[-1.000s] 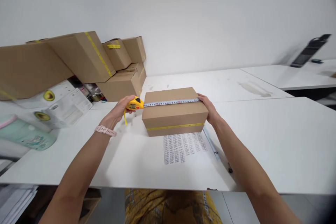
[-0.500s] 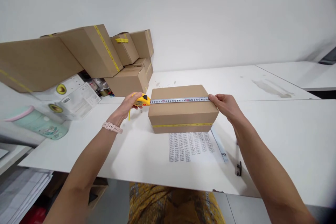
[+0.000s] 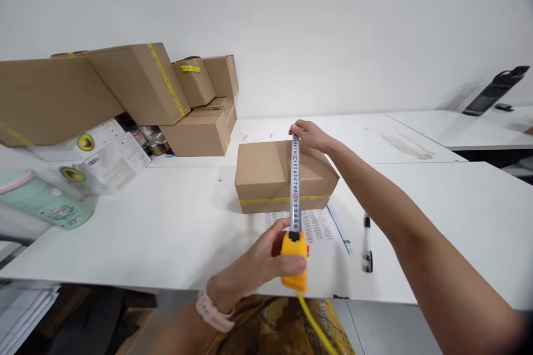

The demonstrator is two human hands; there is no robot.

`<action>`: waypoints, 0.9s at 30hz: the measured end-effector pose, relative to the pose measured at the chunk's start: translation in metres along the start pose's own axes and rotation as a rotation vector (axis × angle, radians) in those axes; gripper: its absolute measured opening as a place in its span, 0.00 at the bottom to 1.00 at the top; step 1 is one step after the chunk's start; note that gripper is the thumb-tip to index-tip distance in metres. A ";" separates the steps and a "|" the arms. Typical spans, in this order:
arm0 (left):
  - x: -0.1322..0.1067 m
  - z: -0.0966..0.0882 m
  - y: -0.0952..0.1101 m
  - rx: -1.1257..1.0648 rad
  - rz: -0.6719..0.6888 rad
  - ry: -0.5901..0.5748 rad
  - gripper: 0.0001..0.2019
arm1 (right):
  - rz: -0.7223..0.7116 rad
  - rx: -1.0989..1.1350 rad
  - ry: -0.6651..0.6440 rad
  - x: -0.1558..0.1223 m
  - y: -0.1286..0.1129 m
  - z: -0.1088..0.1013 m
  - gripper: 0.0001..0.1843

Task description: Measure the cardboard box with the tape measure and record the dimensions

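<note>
A closed brown cardboard box (image 3: 262,163) with a yellow tape strip along its front sits on the white table. My left hand (image 3: 266,260) grips the yellow case of a tape measure (image 3: 294,255) in front of the box, near the table edge. From the case the silver blade (image 3: 295,177) runs away from me across the box top. At its far end, by the box's back edge, my right hand (image 3: 310,134) pinches the blade tip. A yellow strap hangs from the case. Under the box's front lies a printed sheet (image 3: 320,224), partly hidden.
Several cardboard boxes (image 3: 195,133) are stacked at the back left, beside a white carton with avocado pictures (image 3: 112,158) and a mint-green tumbler (image 3: 50,199). A pen (image 3: 367,244) lies on the table (image 3: 437,222) to the right. A black object (image 3: 495,91) stands at the far right.
The blade has turned from lying left to right along the box to running front to back across it. My left hand came toward me and right; my right hand moved left and back.
</note>
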State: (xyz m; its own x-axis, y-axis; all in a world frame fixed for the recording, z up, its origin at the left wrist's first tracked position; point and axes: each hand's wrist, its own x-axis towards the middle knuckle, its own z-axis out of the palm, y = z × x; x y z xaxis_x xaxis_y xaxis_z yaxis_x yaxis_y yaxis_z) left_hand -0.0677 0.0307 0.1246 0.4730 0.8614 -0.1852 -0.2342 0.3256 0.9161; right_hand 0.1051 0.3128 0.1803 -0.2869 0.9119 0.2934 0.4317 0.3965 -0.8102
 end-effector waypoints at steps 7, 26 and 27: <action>0.020 0.037 -0.007 -0.283 0.066 0.079 0.29 | 0.093 -0.043 -0.097 0.028 0.033 0.023 0.12; -0.001 0.038 -0.024 -0.199 0.105 0.141 0.29 | 0.069 0.343 0.084 0.008 0.033 -0.005 0.28; -0.009 0.027 -0.025 -0.127 0.146 0.187 0.31 | 0.056 0.368 0.194 0.001 0.036 -0.013 0.30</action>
State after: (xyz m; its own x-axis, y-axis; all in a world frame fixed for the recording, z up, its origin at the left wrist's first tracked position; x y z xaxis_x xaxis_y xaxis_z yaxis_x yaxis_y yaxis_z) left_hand -0.0430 0.0043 0.1126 0.2640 0.9561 -0.1274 -0.3985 0.2284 0.8883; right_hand 0.1317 0.3298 0.1579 -0.0905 0.9480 0.3052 0.0978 0.3135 -0.9446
